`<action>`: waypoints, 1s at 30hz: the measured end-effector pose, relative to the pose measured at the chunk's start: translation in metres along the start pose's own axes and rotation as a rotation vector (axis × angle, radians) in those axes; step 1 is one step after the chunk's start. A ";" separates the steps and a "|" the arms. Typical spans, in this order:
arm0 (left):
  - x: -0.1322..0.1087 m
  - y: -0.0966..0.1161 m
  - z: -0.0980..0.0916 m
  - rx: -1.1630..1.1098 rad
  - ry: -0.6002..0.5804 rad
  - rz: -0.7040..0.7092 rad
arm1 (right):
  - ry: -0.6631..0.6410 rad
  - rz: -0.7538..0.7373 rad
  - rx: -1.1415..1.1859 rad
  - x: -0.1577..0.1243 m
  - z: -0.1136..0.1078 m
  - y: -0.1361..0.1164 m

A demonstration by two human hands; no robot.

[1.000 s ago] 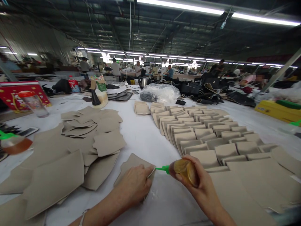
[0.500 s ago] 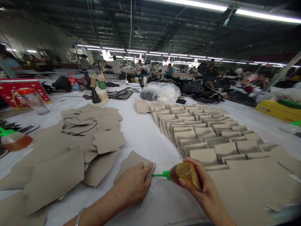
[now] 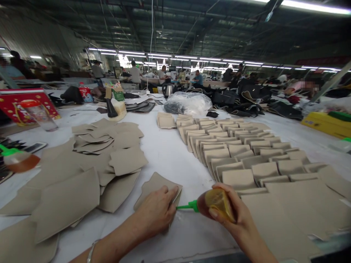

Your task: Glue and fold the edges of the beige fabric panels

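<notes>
A beige piece point(image 3: 155, 184) is held down on the white table point(image 3: 167, 153) by the left hand point(image 3: 157, 212), which is laid knuckles up on its near right corner with the fingers bent over the edge. A thin bracelet point(image 3: 91, 250) is worn on that wrist. A small squeeze bottle point(image 3: 216, 204) of amber liquid is gripped in the right hand point(image 3: 233, 219), the fingers wrapped round its body from below and the thumb laid over the top. The bottle is held on its side, and its green nozzle point(image 3: 186, 207) is pointed leftward, so that the tip is brought right against the fingers of the left hand at the edge of the piece; whether the tip touches the piece cannot be told. Left of the left hand, a loose heap of beige pieces point(image 3: 90, 164) is spread in no order. Beyond and to the right of the right hand, more beige pieces are laid out in overlapping rows point(image 3: 233, 149). Far out to the left of both hands, a second bottle point(image 3: 19, 160) with a green nozzle is seen lying on its side. Well beyond the hands, a clear plastic bag point(image 3: 189, 104) is set on the table, and other people are seen at benches farther back.
</notes>
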State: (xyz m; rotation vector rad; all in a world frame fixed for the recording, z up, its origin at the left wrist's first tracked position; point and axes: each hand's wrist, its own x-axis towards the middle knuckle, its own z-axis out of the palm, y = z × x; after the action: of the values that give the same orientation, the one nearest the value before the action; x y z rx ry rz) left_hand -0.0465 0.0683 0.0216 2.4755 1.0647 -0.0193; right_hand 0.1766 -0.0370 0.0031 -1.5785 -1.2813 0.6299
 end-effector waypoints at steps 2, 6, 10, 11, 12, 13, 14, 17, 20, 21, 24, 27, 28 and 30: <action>-0.001 0.000 -0.001 -0.005 -0.013 -0.006 | 0.019 0.009 0.008 -0.001 0.001 0.001; -0.001 0.000 -0.003 -0.007 -0.031 0.005 | -0.049 -0.005 0.058 -0.005 0.002 0.001; -0.001 0.002 -0.005 0.000 -0.055 -0.015 | -0.010 0.001 0.089 -0.007 0.003 -0.005; -0.001 0.002 -0.005 0.002 -0.062 -0.018 | -0.005 0.003 0.092 -0.008 0.003 -0.007; -0.001 0.003 -0.005 0.005 -0.066 -0.020 | -0.017 0.004 0.100 -0.009 0.003 -0.009; -0.001 0.003 -0.005 0.007 -0.068 -0.019 | -0.040 0.007 0.114 -0.009 0.003 -0.010; -0.001 0.003 -0.004 0.009 -0.069 -0.015 | -0.070 0.010 0.129 -0.010 0.003 -0.011; -0.001 0.001 -0.001 0.014 -0.057 -0.005 | -0.082 0.025 0.148 -0.013 0.002 -0.011; -0.001 0.000 0.001 0.018 -0.046 -0.001 | -0.022 0.024 0.136 -0.015 0.002 -0.008; -0.001 0.000 0.001 0.019 -0.049 0.000 | -0.031 0.019 0.133 -0.015 0.002 -0.008; -0.001 0.000 0.001 0.029 -0.064 -0.001 | -0.117 0.001 0.162 -0.016 0.002 -0.008; -0.001 0.000 0.001 0.039 -0.066 -0.003 | -0.125 0.016 0.231 -0.016 0.001 -0.008; -0.001 0.000 0.001 0.038 -0.062 -0.002 | -0.110 0.017 0.237 -0.016 0.000 -0.008; -0.001 0.001 0.002 0.034 -0.056 -0.001 | -0.086 0.003 0.215 -0.016 0.000 -0.007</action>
State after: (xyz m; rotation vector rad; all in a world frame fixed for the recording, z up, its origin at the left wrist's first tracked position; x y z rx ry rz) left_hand -0.0467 0.0664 0.0208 2.4893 1.0501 -0.1072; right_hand 0.1682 -0.0526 0.0068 -1.3903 -1.2297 0.8170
